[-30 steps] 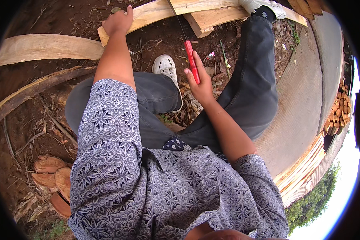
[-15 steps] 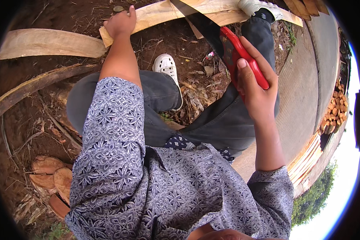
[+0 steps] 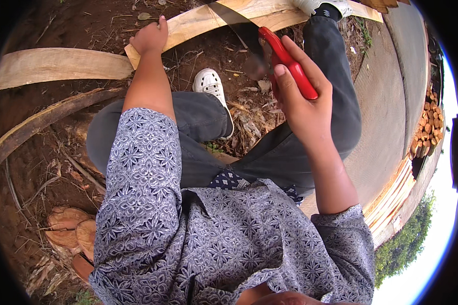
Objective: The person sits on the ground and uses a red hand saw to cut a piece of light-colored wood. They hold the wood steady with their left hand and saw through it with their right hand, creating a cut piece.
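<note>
My right hand (image 3: 308, 109) is wrapped round the red handle (image 3: 304, 84) of a handsaw. Its dark blade (image 3: 239, 25) slants up and left across a long pale wooden plank (image 3: 193, 26), and the tip reaches the top of the picture. At the plank's left end, my left hand (image 3: 150, 38) grips the wood from above; one digit points away from me, and the other fingers are mostly hidden behind the hand. A white clog (image 3: 320, 7) on my right foot rests on the plank's far right part.
A curved pale board (image 3: 61, 65) and a bark-edged strip (image 3: 46, 119) lie at left on brown soil. My other white clog (image 3: 208, 81) stands on the ground between the hands. Cut wood rounds (image 3: 68, 226) sit lower left; stacked wood (image 3: 427, 124) lines the paved strip (image 3: 379, 117) at right.
My right hand and the saw have moved left and slightly away from me, and the blade has slid further across the plank. My left hand keeps nearly the same place.
</note>
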Demonstrator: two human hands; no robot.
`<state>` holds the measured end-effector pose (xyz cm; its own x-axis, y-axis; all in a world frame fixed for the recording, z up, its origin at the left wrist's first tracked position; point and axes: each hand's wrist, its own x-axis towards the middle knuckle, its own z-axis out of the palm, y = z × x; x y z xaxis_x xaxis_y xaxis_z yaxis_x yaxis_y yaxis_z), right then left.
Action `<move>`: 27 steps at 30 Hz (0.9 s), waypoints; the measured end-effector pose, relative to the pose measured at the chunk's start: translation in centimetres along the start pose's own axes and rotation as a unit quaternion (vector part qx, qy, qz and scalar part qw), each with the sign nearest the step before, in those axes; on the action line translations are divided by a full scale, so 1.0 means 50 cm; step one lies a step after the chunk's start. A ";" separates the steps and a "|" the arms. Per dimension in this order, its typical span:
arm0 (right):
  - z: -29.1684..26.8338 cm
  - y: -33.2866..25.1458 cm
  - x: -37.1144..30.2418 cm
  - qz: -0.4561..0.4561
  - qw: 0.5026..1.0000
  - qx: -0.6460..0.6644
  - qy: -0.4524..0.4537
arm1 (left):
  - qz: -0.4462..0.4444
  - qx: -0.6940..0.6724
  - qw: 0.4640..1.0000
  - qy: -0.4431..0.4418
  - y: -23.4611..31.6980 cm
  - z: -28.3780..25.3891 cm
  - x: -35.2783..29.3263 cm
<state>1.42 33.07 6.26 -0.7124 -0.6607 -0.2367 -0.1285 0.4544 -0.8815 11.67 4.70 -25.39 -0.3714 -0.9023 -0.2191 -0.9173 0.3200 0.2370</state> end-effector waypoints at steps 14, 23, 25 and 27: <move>-0.061 0.221 -0.089 0.068 0.995 0.037 -0.064 | 0.173 -0.036 0.944 -0.280 -0.013 -0.036 0.103; -0.055 0.051 -0.030 -0.028 0.999 0.030 0.027 | 0.120 0.027 0.975 -0.185 0.050 -0.096 0.041; -0.052 0.034 -0.046 -0.030 0.999 0.002 0.021 | 0.113 0.051 0.979 -0.160 0.061 -0.100 0.020; -0.046 0.040 -0.080 -0.036 0.998 0.037 0.039 | 0.104 0.053 0.985 -0.126 0.047 -0.092 0.010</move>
<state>2.41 37.98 6.40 -0.7547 -0.6407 -0.1410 -0.1323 0.3591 -0.9239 10.01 3.68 -20.60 -0.5648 -0.7180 -0.4068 -0.8223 0.5311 0.2042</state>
